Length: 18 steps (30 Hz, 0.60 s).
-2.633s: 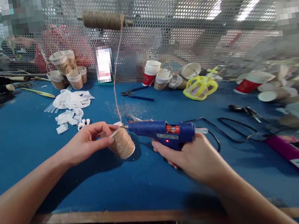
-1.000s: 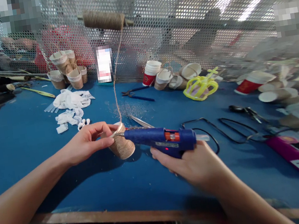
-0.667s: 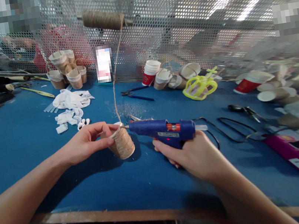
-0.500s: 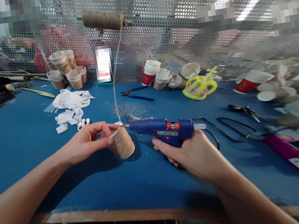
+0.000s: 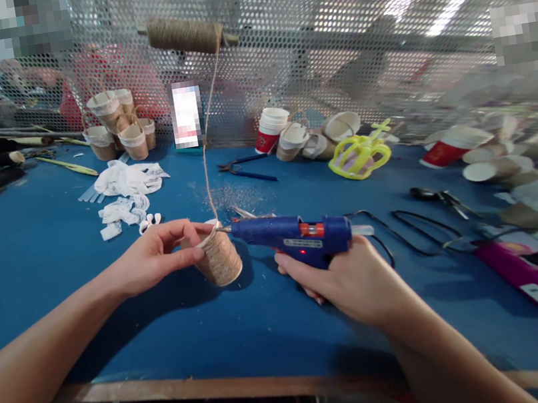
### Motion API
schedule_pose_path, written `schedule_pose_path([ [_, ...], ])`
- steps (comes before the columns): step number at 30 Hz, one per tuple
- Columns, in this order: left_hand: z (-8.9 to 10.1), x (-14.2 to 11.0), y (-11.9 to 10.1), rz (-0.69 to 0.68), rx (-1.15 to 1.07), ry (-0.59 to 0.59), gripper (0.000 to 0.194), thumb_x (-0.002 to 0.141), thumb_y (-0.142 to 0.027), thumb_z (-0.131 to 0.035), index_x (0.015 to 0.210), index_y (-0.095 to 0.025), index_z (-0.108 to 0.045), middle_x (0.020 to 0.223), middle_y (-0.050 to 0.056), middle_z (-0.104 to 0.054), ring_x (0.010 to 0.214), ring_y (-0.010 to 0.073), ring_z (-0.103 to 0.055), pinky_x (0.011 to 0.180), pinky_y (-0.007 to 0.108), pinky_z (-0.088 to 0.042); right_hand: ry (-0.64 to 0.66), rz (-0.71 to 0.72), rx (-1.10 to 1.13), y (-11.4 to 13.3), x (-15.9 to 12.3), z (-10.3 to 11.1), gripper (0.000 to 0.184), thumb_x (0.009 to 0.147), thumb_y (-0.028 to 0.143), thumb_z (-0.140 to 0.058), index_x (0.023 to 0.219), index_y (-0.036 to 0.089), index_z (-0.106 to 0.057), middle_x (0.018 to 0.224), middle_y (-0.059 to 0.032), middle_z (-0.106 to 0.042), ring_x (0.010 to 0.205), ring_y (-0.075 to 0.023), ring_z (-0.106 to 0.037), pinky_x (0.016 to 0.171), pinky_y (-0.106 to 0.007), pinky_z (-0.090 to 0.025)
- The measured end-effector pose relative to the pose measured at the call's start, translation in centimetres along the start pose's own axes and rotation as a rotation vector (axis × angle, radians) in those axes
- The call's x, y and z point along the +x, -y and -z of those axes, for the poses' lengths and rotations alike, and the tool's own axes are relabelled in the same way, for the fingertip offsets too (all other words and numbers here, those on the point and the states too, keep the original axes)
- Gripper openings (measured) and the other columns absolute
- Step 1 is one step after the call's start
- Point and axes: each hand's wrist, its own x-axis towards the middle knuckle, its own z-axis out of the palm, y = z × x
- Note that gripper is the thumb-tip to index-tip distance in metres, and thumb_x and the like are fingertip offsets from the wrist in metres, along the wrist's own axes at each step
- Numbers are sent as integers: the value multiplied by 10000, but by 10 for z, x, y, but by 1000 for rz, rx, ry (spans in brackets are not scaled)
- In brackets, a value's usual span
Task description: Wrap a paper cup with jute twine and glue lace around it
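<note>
My left hand (image 5: pixel 168 253) pinches the rim of a paper cup (image 5: pixel 220 259) wrapped in brown twine, tilted above the blue table. A strand of twine (image 5: pixel 206 170) runs down to the cup's rim from a spool (image 5: pixel 184 34) mounted on the perforated metal screen. My right hand (image 5: pixel 333 273) is closed round the handle of a blue glue gun (image 5: pixel 294 235); a small red light glows on its side and a clear glue stick (image 5: pixel 362 230) pokes out at the back. The gun's nozzle is at the cup's rim, by the twine. Scissors (image 5: pixel 245 213) lie partly hidden behind the gun.
White lace strips (image 5: pixel 129 180) and pliers (image 5: pixel 249 171) lie beyond my hands. Twine-covered cups (image 5: pixel 133 143) stand back left; red paper cups (image 5: pixel 271 130) and a yellow crown-shaped piece (image 5: pixel 359 155) sit back right. A black cord (image 5: pixel 424 225) and purple power strip (image 5: pixel 528 277) are at right.
Hardly anything differs. The glue gun's nozzle stays at the cup's rim, with the gun shifted very slightly, and my left hand keeps the cup in the same place.
</note>
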Motion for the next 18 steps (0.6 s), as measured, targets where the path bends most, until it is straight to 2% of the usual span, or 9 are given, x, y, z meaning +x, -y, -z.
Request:
schedule_pose_path([
  [7,0,0,0,7,-19,15,173,767,-244,-632,665,-143,-534,1192,128,-599,1119,262,-520,872,373,-403,-18,-68,-21,0,2,0,292,703,430,-577,515,214,-523,389,15,-525,340,-122,-493,362,-236,-424],
  [18,0,0,0,-6,-3,24,182,782,-238,-618,657,-143,-526,1173,118,-604,1113,248,-524,911,380,-379,-21,-54,22,5,-1,0,204,689,386,-569,604,200,-564,377,37,-493,331,-111,-458,359,-230,-398],
])
